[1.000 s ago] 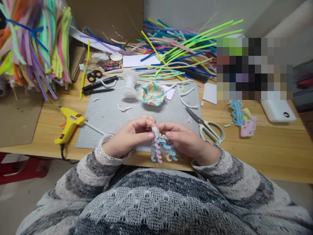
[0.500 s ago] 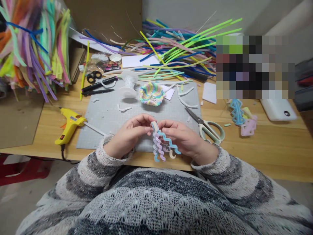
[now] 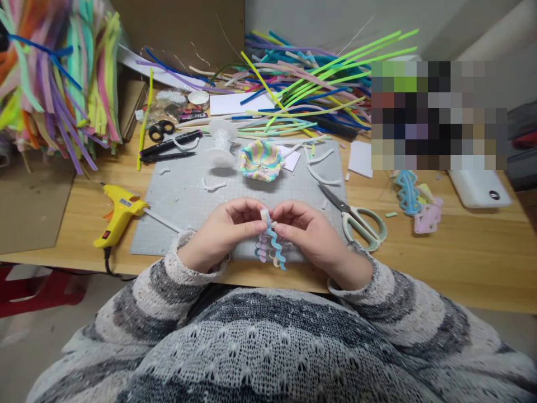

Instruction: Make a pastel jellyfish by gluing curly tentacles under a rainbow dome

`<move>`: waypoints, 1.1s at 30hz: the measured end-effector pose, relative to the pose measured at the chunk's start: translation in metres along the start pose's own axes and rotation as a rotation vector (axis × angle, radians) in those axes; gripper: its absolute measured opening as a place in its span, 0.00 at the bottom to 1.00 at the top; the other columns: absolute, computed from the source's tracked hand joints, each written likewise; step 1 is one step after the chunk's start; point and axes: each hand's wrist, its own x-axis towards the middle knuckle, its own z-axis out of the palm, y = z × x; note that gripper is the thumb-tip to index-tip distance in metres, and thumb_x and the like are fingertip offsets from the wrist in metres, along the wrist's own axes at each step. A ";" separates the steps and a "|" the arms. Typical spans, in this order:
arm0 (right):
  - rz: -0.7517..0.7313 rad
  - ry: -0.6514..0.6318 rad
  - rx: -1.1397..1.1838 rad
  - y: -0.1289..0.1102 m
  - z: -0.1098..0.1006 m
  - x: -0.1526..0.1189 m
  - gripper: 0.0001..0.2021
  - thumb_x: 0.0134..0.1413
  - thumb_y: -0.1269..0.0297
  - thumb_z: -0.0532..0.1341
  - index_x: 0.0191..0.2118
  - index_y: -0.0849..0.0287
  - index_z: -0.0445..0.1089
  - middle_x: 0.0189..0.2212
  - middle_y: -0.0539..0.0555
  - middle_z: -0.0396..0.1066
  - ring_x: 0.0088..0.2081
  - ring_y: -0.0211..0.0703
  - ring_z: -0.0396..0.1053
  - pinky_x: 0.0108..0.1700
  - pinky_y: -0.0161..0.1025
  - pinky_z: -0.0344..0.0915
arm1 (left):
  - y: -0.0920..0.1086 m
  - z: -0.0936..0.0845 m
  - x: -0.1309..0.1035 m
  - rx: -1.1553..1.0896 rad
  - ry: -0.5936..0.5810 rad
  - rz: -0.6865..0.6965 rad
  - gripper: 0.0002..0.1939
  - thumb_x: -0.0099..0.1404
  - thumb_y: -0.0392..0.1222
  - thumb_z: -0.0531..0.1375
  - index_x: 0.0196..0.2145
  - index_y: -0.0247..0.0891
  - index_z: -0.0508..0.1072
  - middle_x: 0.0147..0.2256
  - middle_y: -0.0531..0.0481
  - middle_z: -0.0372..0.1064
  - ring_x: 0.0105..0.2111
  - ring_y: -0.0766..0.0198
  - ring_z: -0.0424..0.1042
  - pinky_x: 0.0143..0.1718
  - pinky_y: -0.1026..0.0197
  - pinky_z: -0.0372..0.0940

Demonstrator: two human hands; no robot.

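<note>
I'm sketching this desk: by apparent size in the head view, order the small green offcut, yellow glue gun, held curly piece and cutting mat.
Largest to smallest:
1. Cutting mat
2. Yellow glue gun
3. Curly piece, partly hidden
4. Green offcut

This looks like a small craft workspace, set up on a wooden tabletop (image 3: 444, 266) with a gray wall (image 3: 302, 19) behind it. A gray cutting mat (image 3: 180, 193) covers the middle, with a yellow glue gun (image 3: 119, 215) to its left in the frame and green-handled scissors (image 3: 346, 209) at its right edge. Bundled fuzzy stems (image 3: 54, 84) fill the upper left, and loose stems (image 3: 310, 84) in many colors heap across the top center. A spool (image 3: 220, 143) and a ruffled pastel piece (image 3: 260, 160) stand on the mat's upper part; black pens (image 3: 157, 149) lie at its upper left. Whether the room is in a home or a workshop cannot be told.
</note>
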 end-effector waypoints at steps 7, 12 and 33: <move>-0.086 -0.047 -0.129 -0.002 0.000 -0.004 0.10 0.52 0.64 0.67 0.39 0.58 0.69 0.35 0.49 0.73 0.35 0.33 0.70 0.38 0.34 0.69 | 0.003 -0.001 -0.002 0.007 -0.058 -0.028 0.09 0.52 0.39 0.72 0.30 0.37 0.77 0.31 0.52 0.72 0.33 0.68 0.69 0.38 0.63 0.66; -0.125 -0.061 -0.192 -0.002 -0.001 -0.006 0.10 0.52 0.64 0.67 0.40 0.58 0.69 0.35 0.50 0.73 0.35 0.33 0.69 0.38 0.34 0.67 | 0.006 0.000 -0.003 0.013 -0.079 -0.024 0.08 0.51 0.38 0.72 0.29 0.36 0.78 0.32 0.51 0.72 0.34 0.67 0.71 0.39 0.63 0.67; -0.341 0.121 -0.413 0.001 -0.012 -0.001 0.09 0.60 0.58 0.59 0.45 0.51 0.70 0.44 0.53 0.68 0.48 0.44 0.64 0.50 0.45 0.61 | 0.009 -0.005 -0.002 -0.004 -0.037 0.046 0.05 0.50 0.35 0.72 0.27 0.40 0.81 0.33 0.53 0.68 0.33 0.69 0.68 0.35 0.67 0.66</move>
